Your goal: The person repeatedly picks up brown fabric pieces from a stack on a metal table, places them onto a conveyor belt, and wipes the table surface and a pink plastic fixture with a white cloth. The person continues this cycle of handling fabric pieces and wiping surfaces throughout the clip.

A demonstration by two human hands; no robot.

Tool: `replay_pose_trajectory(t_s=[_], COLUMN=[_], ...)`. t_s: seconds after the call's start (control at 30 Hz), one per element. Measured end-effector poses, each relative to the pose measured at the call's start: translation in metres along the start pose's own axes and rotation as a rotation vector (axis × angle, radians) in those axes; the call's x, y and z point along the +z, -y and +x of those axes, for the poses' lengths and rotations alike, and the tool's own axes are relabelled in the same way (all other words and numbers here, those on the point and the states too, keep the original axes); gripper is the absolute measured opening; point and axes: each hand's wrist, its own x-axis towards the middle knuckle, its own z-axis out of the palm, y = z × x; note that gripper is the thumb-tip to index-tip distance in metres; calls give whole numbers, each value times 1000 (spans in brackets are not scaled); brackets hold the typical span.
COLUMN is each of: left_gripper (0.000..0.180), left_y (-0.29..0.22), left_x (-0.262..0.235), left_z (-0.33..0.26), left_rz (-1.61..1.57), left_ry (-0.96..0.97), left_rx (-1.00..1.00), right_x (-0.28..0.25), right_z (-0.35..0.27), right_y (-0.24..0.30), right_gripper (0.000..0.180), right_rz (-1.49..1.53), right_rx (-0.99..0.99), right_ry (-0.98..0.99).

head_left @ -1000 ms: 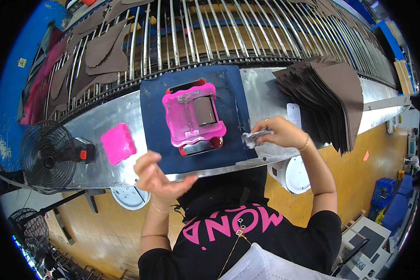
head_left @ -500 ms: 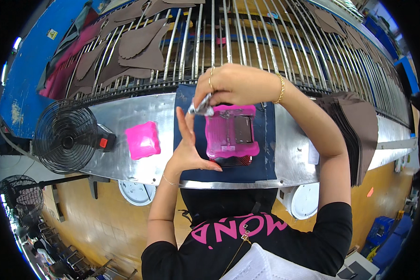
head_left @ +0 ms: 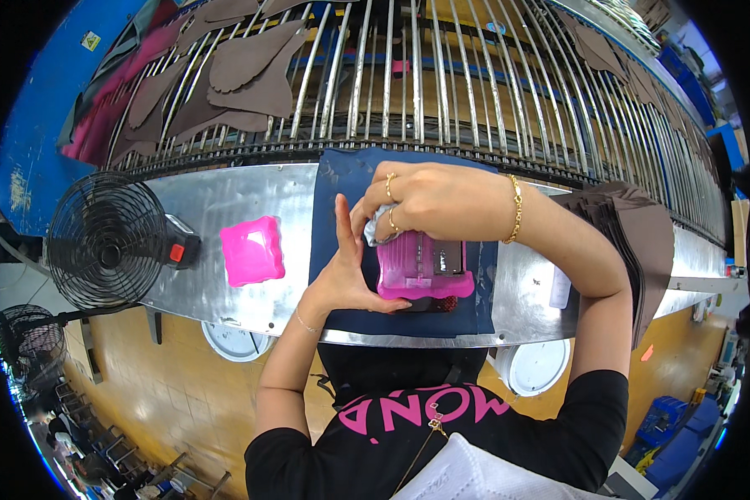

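Note:
On the dark blue mat (head_left: 329, 242) lies a pink wavy-edged box (head_left: 408, 271) with clear and dark parts inside. A dark red patterned piece (head_left: 437, 305) shows from under its near edge. My left hand (head_left: 347, 279) is open beside the box's left side, fingers stretched away from me and the thumb along its near edge. My right hand (head_left: 433, 200) is closed on a crumpled whitish cloth (head_left: 377, 227), pressed at the box's far left corner. That hand hides the far part of the box. A loose pink wavy-edged cover (head_left: 252, 250) lies to the left.
A black wire fan (head_left: 108, 242) stands on the metal table (head_left: 296, 187) at the left. Stacked brown cut pieces (head_left: 621, 242) lie at the right. Beyond is a rack of metal rods (head_left: 417, 75) with more brown pieces (head_left: 254, 71). White buckets (head_left: 540, 365) sit below the table edge.
My right hand with the cloth has come nearer to me, over the far part of the box. The box has shifted slightly toward me and right in view. My left hand stays beside it.

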Motion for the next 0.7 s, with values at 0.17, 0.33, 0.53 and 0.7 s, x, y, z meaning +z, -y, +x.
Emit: replay_pose_trajectory(t_s=[0.17, 0.33, 0.53, 0.7], left_gripper=[159, 158, 158, 155], left_y=[2, 4, 4, 3], left_x=[-1, -1, 3, 3], left_z=[3, 4, -1, 2], left_rz=[56, 78, -10, 13], left_ry=[-3, -6, -26, -29], left_rx=[50, 79, -13, 24], right_x=[-11, -28, -13, -16], right_z=[-5, -8, -1, -6], right_y=[-6, 1, 6, 8], right_gripper=[27, 25, 23, 18], right_rz=[-139, -241, -174, -242], right_rx=[100, 74, -3, 7], right_ry=[-12, -57, 129, 162])
